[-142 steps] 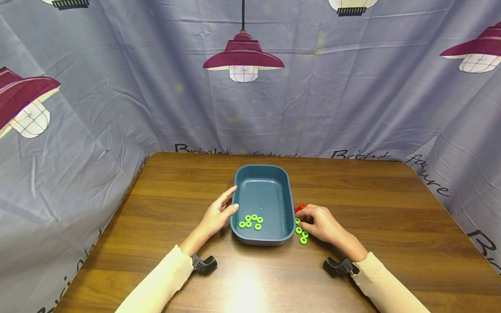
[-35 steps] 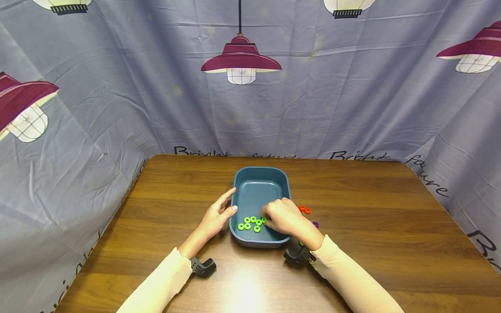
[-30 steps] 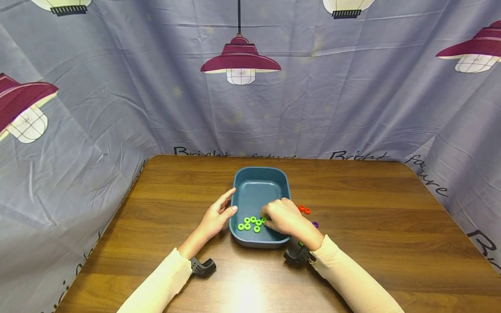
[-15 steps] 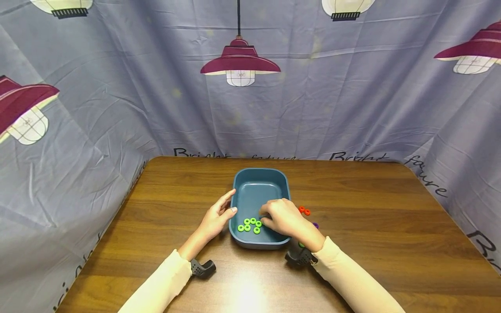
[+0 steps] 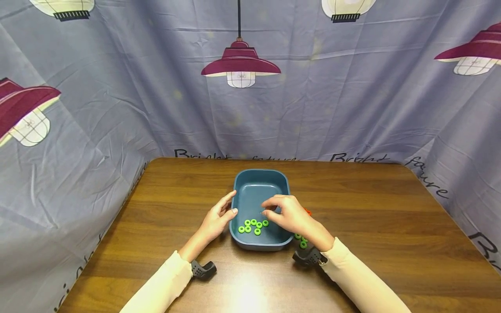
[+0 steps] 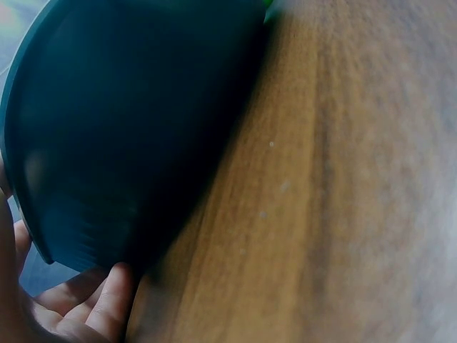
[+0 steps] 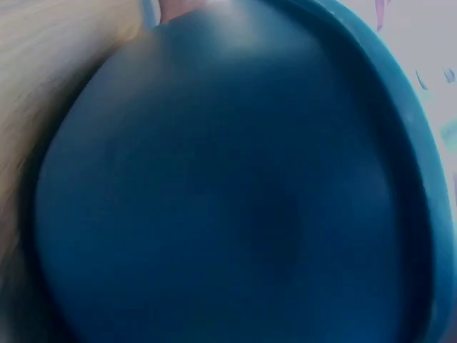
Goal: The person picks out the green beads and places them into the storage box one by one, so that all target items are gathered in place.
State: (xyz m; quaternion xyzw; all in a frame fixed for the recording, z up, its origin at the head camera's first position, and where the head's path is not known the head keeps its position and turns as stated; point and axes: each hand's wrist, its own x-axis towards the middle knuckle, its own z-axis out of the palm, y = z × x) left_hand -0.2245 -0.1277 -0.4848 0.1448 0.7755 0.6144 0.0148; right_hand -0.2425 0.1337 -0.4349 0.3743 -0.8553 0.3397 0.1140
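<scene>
A dark blue rectangular bin stands on the table, and several small green rings lie on its floor near the front. My left hand holds the bin's left side, with the thumb at the rim; the left wrist view shows fingers against the outer wall. Over the bin's right half is my right hand, its thumb and forefinger apart with nothing seen between them. One green ring lies just below those fingertips. The bin's wall fills most of the right wrist view.
More green rings lie on the wooden table right of the bin, partly behind the right wrist. A red ring shows beyond the right hand. A printed curtain hangs behind the table.
My right hand brought a green ring from the table into the bin, let go of it, and has lifted slightly to the right, fingers parting. My left hand stays at the bin.
</scene>
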